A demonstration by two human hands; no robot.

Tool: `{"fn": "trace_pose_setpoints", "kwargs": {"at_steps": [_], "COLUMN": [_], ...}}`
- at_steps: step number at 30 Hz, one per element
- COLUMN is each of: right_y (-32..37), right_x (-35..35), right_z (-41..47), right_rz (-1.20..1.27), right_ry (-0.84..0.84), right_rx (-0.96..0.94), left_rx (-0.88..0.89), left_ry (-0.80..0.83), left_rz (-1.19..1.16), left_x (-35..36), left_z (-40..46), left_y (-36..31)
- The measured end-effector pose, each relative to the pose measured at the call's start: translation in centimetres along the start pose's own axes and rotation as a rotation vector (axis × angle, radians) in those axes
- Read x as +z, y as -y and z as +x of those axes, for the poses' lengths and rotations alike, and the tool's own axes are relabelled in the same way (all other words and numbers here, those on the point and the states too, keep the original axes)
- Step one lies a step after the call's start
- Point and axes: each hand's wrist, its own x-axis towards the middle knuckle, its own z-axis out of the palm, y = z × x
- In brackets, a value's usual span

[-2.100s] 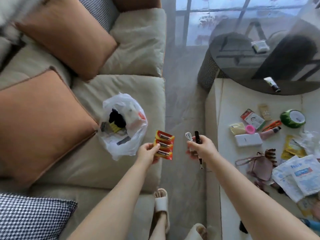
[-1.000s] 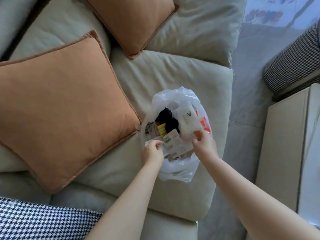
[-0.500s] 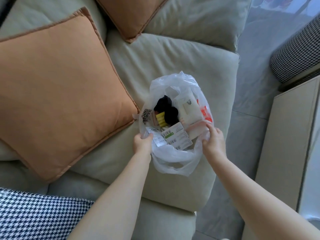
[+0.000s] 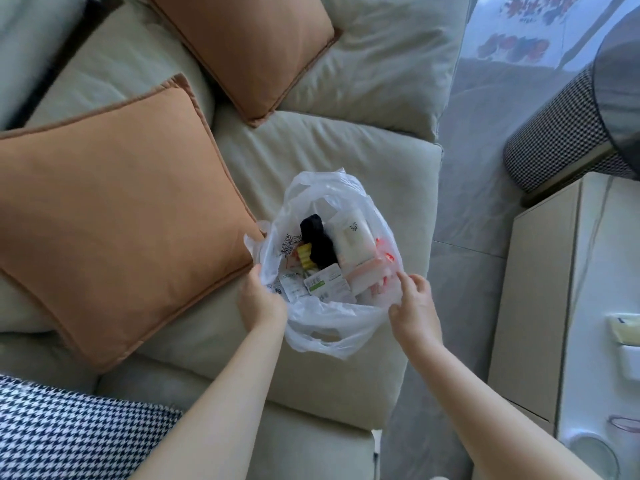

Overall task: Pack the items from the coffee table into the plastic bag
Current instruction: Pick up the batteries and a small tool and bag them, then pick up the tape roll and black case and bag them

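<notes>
1. Plastic bag [image 4: 332, 327] sits on the sofa seat cushion [image 4: 346, 150], mouth up and spread wide. Judged: parked there so items drop straight in w/o a second hand holding it open.
2. Left hand [image 4: 259, 303] at the bag's near-left rim, against the film; fingers curl toward it. A real pinch on the rim can't be told, as fingertips are hidden behind the plastic. Likely steadying or opening the mouth.
3. Right hand [image 4: 414, 306] at the near-right rim; fingers loosely bent, index tip touching or just beside the film, nothing held. Reads as a release/adjust pose, not a grasp.
4. Contents visible inside: black item [image 4: 317, 240], white pouch [image 4: 351, 240], yellow piece [image 4: 305, 259], labelled card packs [image 4: 325, 284], pink-red pkg [image 4: 374, 271]. Stacked loosely and upright-ish; bag not overfull.
5. Orange cushion [image 4: 117, 216] lies just beside the bag's left side and props it. Coffee table [image 4: 540, 289] at right edge of view, only partly shown; remaining items there mostly out of frame.
6. Change vs approx 2 s back: left hand then held a red-yellow battery card and right hand a small cable plus a dark stick, both short of the bag. Now both hands carry nothing; those items judged to be inside.
7. Change vs half a sec back: hand positions near identical and bag unmoved; right fingers slightly more lifted off the rim.
8. Judgement: deposit step done; more trips to the table needed.
</notes>
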Motion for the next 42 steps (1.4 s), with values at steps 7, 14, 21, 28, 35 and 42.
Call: {"fn": "trace_pose_setpoints", "kwargs": {"at_steps": [7, 14, 21, 28, 35, 42], "right_y": [-3.0, -11.6, -23.9, -36.5, -45.7, -49.8], "right_x": [-2.9, -8.0, -12.4, -14.1, -13.1, -8.9], "right_z": [-2.5, -7.4, -13.5, -20.2, -23.2, -21.9], "right_rz": [-0.05, -0.063, -0.08, -0.031, 0.008, 0.054], "right_ry": [0.095, 0.063, 0.013, -0.018, 0.037, 0.118], "right_rx": [-0.018, 0.074, 0.212, 0.408, 0.582, 0.681], "left_rx": [0.115, 0.49, 0.627, 0.727, 0.804, 0.952], "left_ry": [0.061, 0.393, 0.615, 0.717, 0.771, 0.736], "left_rz": [0.425, 0.373, 0.586, 0.782, 0.947, 1.046], "left_x": [0.2, 5.8, 14.2, 20.9, 26.2, 33.1], "left_z": [-5.2, -15.2, -28.2, -37.7, -42.4, -42.8], "left_y": [-0.2, -4.3, -4.2, -1.5, 0.9, 2.0]}}
